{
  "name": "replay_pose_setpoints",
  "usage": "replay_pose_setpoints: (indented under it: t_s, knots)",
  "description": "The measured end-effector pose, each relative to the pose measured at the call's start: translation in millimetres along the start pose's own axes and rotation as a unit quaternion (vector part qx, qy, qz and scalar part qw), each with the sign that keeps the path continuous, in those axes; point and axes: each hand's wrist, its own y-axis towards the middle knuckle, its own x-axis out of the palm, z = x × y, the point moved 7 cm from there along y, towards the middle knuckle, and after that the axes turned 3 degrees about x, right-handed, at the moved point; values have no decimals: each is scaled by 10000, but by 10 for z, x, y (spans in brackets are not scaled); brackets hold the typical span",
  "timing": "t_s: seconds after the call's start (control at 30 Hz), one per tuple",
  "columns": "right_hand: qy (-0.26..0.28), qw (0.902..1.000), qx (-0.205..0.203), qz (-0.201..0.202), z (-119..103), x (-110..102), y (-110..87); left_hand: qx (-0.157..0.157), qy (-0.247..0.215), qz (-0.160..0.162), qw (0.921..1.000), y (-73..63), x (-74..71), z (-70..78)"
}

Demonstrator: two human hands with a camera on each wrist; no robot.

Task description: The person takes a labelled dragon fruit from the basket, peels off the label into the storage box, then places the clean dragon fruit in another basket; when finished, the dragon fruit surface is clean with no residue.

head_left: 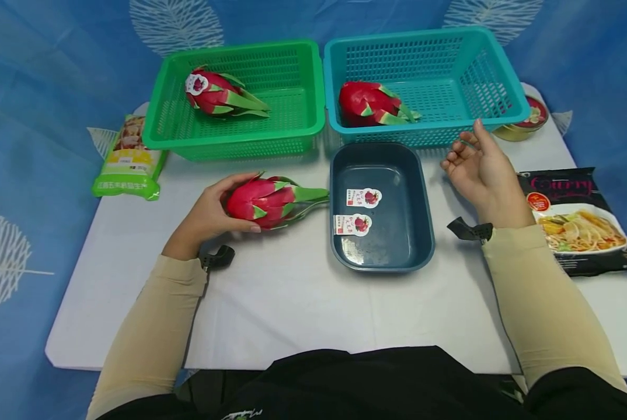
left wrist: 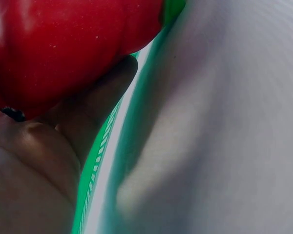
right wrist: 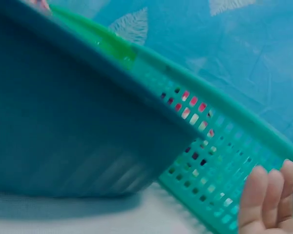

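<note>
In the head view my left hand (head_left: 210,214) grips a red dragon fruit (head_left: 265,201), with thumb along its near side and fingers behind. Its green leaf tips point right, right up to the rim of a dark blue tub (head_left: 397,221). Two stickers with a dragon fruit picture (head_left: 356,225) lie in that tub. The left wrist view shows the fruit's red skin (left wrist: 63,48) against the palm. Holding nothing, my right hand (head_left: 487,178) is palm up with relaxed fingers by the teal basket's (head_left: 434,137) front right corner.
A green basket (head_left: 234,143) at the back left holds a stickered dragon fruit (head_left: 216,96); another dragon fruit (head_left: 371,105) lies in the teal basket. A green-and-yellow food bag (head_left: 129,157) is at left. To the right are a black curry packet (head_left: 581,221) and a round tin (head_left: 529,119).
</note>
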Motion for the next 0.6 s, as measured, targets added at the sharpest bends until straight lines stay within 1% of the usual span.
replay_pose_setpoints:
  t_s: [0.07, 0.13, 0.3, 0.43, 0.6]
  knots:
    - [605, 9981, -103, 23, -4, -26, 73, -15, 7, 7, 10000, -3, -3, -9]
    - [1116, 9936, -161, 69, -4, -35, 132, -23, 19, 15, 10000, -5, -4, -15]
    - [1964, 9804, -133, 56, 23, 7, 201, -16, 20, 28, 10000, -2, -6, -21]
    - [2198, 9752, -269, 51, 24, 51, 189, -25, 23, 41, 10000, -4, -10, -14]
    - [2119, 9757, -561, -2, 14, 64, 158, -60, 151, 132, 9998, -15, -18, -8]
